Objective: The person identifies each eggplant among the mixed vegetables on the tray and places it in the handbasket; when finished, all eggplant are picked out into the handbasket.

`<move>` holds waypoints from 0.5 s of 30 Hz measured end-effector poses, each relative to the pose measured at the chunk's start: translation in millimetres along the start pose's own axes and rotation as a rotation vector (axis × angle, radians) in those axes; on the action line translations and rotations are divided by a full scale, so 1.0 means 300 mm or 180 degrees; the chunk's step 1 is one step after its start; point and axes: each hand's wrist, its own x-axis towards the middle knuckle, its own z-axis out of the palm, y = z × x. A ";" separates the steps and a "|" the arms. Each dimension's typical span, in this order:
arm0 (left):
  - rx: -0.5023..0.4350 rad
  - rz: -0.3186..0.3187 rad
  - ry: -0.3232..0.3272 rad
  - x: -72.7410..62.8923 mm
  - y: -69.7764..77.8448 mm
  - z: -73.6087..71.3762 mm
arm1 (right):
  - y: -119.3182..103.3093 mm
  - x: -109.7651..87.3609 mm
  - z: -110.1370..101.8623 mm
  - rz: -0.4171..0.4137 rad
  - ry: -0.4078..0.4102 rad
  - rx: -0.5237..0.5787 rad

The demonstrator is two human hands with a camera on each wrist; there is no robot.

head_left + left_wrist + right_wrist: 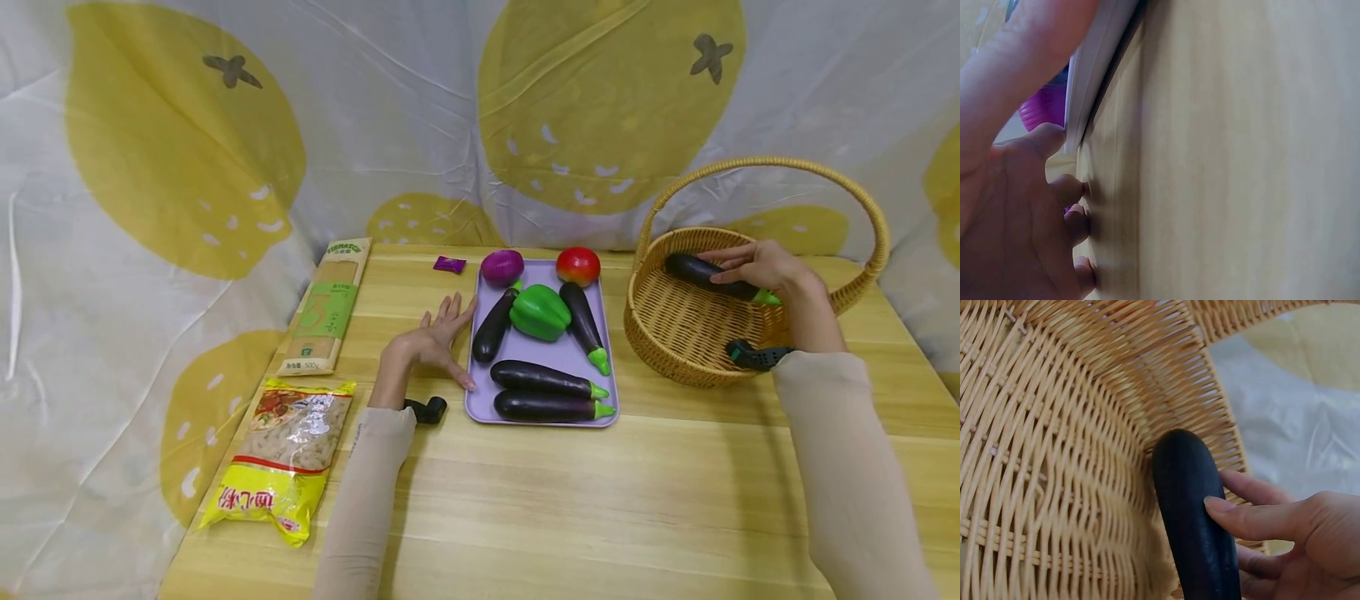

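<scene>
My right hand [765, 268] holds a dark eggplant [705, 273] inside the wicker basket [637, 325]. In the right wrist view the thumb and fingers pinch the eggplant [1188, 500] from one side, near the basket's woven wall [1222, 412]. My left hand [435, 337] is spread at the left edge of the lilac tray [540, 425], its thumb and index finger touching the rim. On the tray lie several eggplants [547, 379], a green bell pepper [540, 312], a purple onion [502, 267] and a red tomato-like fruit [578, 266].
Left of the tray lie a noodle packet [326, 308] and a yellow-ended bag [285, 458] of pale pasta-like pieces. A small purple wrapped piece [449, 264] sits near the back edge. The basket's tall handle [765, 162] arches above it. A lemon-print cloth [420, 100] hangs behind the table.
</scene>
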 end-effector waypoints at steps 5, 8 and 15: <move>-0.0007 0.0023 0.0007 0.003 0.002 -0.001 | 0.027 0.011 0.005 0.0034 -0.0016 0.0225; 0.0006 0.0014 0.0006 0.004 0.002 -0.002 | 0.039 0.015 0.011 0.0028 0.0002 0.0299; 0.0002 0.0002 0.0003 0.002 0.001 0.000 | 0.055 0.024 0.019 0.0088 0.0004 0.0440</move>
